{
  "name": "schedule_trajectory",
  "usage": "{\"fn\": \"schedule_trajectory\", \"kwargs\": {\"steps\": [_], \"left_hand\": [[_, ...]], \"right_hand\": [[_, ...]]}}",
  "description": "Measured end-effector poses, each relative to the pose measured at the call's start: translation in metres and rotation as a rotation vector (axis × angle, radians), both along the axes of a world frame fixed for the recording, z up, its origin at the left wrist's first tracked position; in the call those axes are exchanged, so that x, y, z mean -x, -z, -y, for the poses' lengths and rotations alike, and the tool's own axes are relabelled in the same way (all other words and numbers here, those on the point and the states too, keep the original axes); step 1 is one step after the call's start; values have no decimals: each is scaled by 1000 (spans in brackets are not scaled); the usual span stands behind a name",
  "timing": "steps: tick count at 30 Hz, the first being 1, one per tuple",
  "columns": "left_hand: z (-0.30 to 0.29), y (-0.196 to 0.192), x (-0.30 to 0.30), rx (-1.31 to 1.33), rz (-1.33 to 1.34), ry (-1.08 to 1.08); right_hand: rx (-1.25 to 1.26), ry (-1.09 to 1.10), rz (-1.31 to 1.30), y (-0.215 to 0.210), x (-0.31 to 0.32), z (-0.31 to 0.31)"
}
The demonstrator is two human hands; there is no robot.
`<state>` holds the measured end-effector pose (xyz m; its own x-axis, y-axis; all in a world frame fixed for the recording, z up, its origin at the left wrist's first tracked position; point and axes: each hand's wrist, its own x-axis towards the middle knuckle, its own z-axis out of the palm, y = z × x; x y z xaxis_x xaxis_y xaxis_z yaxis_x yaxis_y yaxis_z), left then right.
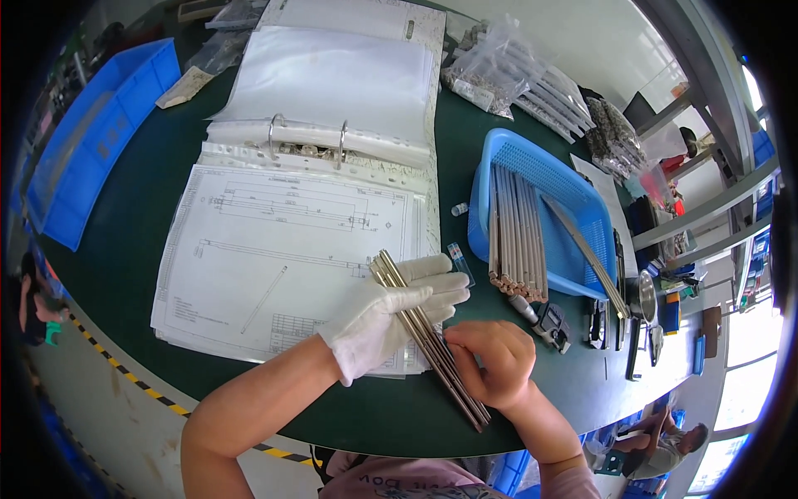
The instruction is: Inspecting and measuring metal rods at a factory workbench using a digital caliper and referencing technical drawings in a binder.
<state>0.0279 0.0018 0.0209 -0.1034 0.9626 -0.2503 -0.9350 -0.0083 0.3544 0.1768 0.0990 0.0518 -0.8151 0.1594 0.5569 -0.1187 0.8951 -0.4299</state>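
Note:
A small bundle of slim metal rods [422, 333] lies slantwise across the palm of my left hand [386, 312], which wears a white glove. The thumb presses over the rods while the fingers stretch out beneath them. My bare right hand [496, 358] is curled closed against the right side of the bundle, its fingertips at the rods. Whether something small is pinched in it is hidden. Under the left hand lies an open ring binder [312, 150] with a technical drawing [249, 283] showing long shafts.
Right of the binder, a blue plastic basket [594, 208] holds many more rods [517, 233]. A caliper-like gauge [550, 326] and a metal cup [642, 295] are beside it. Bagged parts [490, 79] lie at the back. A blue bin [104, 137] stands left. Another person [665, 445] sits at lower right.

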Motion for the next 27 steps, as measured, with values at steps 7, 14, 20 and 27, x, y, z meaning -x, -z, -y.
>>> {"fn": "schedule_trajectory", "kwargs": {"steps": [7, 14, 20, 27], "left_hand": [[1, -8, -1, 26, 23, -4], [1, -3, -1, 16, -37, 12], [4, -4, -2, 23, -26, -11], [1, -5, -1, 36, -59, -25]], "right_hand": [[-211, -27, -82, 4, 1, 6], [90, 62, 51, 0, 2, 4], [211, 140, -38, 1, -24, 6], [150, 157, 25, 12, -55, 13]]}}
